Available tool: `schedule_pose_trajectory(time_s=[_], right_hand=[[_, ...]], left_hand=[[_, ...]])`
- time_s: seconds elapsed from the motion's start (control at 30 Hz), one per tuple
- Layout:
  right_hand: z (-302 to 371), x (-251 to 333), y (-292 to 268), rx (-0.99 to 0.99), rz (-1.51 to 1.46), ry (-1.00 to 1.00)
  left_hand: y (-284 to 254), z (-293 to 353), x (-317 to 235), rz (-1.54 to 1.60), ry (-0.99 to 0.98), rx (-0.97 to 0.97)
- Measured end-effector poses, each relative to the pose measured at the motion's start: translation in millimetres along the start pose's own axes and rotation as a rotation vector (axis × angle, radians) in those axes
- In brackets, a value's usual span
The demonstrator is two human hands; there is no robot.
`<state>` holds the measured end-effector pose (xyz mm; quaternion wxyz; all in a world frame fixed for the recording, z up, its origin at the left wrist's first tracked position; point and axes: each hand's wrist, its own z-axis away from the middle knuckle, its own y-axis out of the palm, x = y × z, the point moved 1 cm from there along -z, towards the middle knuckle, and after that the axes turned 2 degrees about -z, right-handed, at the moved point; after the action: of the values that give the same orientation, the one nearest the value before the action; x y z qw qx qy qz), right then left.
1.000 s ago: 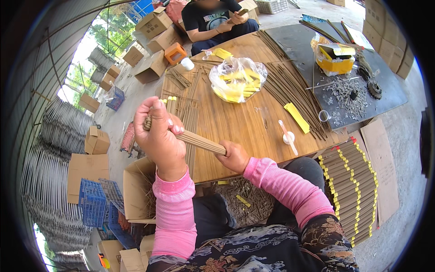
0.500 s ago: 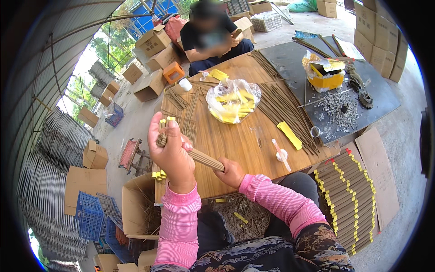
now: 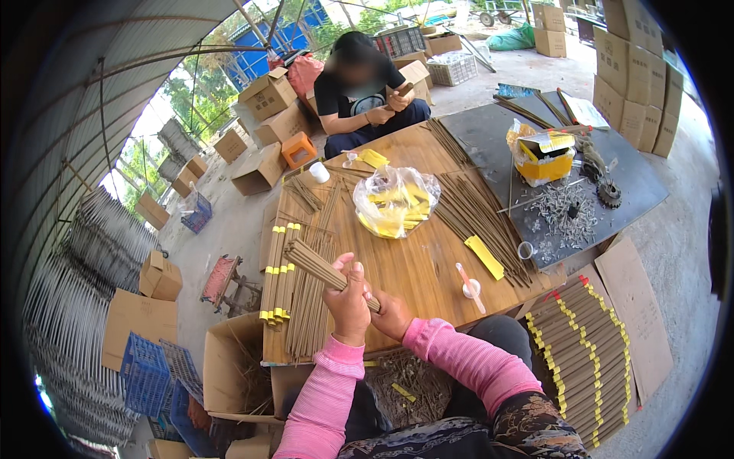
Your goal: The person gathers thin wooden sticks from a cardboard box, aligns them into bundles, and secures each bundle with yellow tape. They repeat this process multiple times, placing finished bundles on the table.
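A bundle of thin brown incense sticks point(image 3: 315, 265) slants across the near side of the wooden table point(image 3: 417, 279), its far end raised to the left. My left hand point(image 3: 350, 307) is closed round the bundle's middle, thumb upward. Close beside it, my right hand point(image 3: 391, 314) grips the near end, where its fingers partly hide the sticks. Left of my hands lie bundles with yellow bands point(image 3: 277, 279). Loose sticks point(image 3: 312, 306) are laid out between those and my left wrist.
A clear bag of yellow paper strips point(image 3: 396, 203) sits mid-table, with more sticks point(image 3: 480, 222) to its right. A glue-like cup with a brush point(image 3: 472, 288) stands near the front edge. Opposite, a co-worker point(image 3: 371, 96) holds something brown. Banded bundles point(image 3: 585, 356) are stacked at lower right.
My left hand has come down and right, from the bundle's far end to its middle, next to my right hand. The bundle's far end now shows. The co-worker's head has bent down.
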<state>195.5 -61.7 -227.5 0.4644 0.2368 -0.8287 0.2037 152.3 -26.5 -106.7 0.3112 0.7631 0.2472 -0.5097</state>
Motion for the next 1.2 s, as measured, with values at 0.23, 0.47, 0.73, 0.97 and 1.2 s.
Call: schedule_pose_trajectory(time_s=[0.23, 0.47, 0.73, 0.97, 1.2], right_hand=[[1, 2, 1, 0.022, 0.039, -0.022], [0, 1, 1, 0.023, 0.040, 0.000], [-9, 17, -13, 0.269, -0.248, 0.173], [-2, -2, -3, 0.114, -0.109, 0.087], [0, -13, 5, 0.086, -0.192, 0.133]], left_hand=[[-1, -2, 5, -0.060, 0.033, -0.063], [-5, -6, 9, -0.050, 0.022, -0.012], [-7, -14, -9, 0.055, -0.063, 0.215], [-6, -7, 2, 0.006, 0.006, 0.086], [-8, -6, 24, -0.006, -0.052, 0.053]])
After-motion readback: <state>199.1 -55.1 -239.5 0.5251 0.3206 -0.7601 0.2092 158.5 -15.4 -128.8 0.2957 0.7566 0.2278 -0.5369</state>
